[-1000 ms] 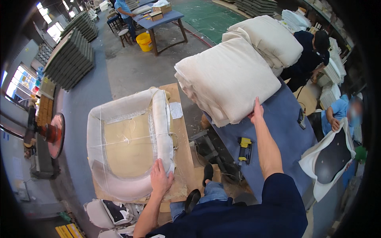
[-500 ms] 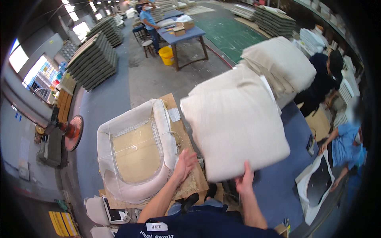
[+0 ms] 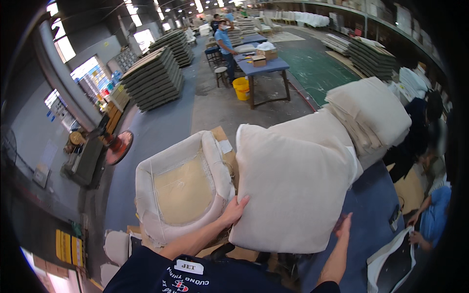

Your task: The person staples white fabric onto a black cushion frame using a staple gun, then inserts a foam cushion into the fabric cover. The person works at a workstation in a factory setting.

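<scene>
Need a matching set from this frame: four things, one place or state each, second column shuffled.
Things:
1. cream fabric cushion cover
2. plastic-wrapped cream seat shell
3. yellow plastic bucket
4. stack of folded cream covers

Places or states:
A. on the floor beside the blue table
B. piled on the blue worktop, far right
C. gripped by left hand and right hand
D. lying on cardboard, left

Pairs: 1-C, 2-D, 3-A, 4-B

Right hand [image 3: 343, 229] palm hidden behind cushion cover [image 3: 298, 185]; grip there perhaps unclear.
</scene>
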{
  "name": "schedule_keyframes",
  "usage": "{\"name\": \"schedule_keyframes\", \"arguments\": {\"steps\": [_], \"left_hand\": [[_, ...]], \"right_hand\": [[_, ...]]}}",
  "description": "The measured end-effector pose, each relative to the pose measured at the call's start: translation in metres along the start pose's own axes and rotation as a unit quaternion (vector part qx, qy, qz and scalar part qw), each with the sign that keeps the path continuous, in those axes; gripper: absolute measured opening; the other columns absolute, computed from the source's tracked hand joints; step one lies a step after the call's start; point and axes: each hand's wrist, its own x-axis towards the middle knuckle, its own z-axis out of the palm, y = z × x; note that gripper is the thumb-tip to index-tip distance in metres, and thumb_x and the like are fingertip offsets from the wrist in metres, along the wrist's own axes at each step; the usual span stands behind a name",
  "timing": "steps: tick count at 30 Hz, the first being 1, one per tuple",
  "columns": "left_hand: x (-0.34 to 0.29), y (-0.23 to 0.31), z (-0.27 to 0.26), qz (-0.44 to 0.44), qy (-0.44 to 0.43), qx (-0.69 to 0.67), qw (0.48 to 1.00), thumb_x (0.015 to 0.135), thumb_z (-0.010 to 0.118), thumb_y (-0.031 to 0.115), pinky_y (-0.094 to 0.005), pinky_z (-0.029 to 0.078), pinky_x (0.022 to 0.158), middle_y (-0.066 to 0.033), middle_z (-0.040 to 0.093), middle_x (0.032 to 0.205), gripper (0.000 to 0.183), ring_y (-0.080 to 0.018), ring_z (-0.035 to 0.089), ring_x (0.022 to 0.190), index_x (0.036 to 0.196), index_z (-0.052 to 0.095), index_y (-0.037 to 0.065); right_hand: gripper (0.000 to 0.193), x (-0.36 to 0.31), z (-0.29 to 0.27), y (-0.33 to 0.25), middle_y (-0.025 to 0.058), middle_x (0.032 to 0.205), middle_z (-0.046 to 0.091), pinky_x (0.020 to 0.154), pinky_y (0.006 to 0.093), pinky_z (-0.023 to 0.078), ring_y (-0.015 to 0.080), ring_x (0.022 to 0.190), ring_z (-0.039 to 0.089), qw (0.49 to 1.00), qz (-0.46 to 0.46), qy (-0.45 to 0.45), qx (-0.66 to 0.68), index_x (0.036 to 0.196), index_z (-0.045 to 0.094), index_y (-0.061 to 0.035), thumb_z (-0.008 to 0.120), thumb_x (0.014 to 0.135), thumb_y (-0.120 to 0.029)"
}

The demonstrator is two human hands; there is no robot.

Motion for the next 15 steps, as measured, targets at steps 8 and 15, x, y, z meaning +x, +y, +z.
{"name": "schedule_keyframes", "arguments": {"steps": [8,15], "left_hand": [[-0.033,0.025,-0.069,0.062,0.130,-0.024,0.989,0.106,0.054,0.043,-0.0359,0.050,0.096,-0.0153,0.070,0.115,0.053,-0.0198,0.062,0.110,0.124,0.063,-0.006],[-0.055,0.066,-0.117,0.302,0.075,-0.221,0.924,0.108,0.039,0.033,-0.0336,0.045,0.090,-0.0101,0.068,0.097,0.045,-0.0173,0.060,0.096,0.107,0.065,-0.003]], "right_hand": [[0.088,-0.077,0.080,0.115,0.0113,0.160,0.046,0.120,0.0476,0.036,0.0340,0.145,0.045,0.989,-0.139,-0.054,0.014,0.159,0.039,-0.0073,0.033,0.103,-0.075],[0.076,-0.220,0.184,0.081,0.0180,0.161,0.043,0.119,0.0465,0.038,0.0366,0.145,0.044,0.909,-0.317,-0.134,0.235,0.159,0.040,-0.0044,0.041,0.106,-0.059]]}}
